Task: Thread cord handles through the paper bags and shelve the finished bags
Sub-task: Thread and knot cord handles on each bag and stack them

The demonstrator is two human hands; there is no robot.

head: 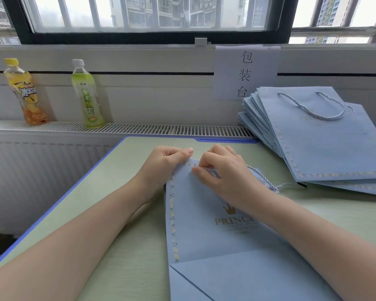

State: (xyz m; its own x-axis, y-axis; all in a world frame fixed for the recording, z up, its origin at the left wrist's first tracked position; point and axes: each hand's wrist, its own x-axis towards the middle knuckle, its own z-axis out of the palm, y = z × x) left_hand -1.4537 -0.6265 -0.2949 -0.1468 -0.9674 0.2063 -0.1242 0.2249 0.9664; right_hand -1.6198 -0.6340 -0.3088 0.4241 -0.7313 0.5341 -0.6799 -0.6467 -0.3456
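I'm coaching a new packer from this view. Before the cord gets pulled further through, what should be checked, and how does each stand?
1. Flat light-blue paper bag lies on the green table: ok.
2. Left hand grips the bag's top corner: ok.
3. Right hand pinches the pale-blue twisted cord: ok.
4. Cord tip in the hole: cannot tell, fingers hide it.
5. Cord's loose end lies free on the table: ok.
6. Stack of blue paper bags lies apart from the work: ok.
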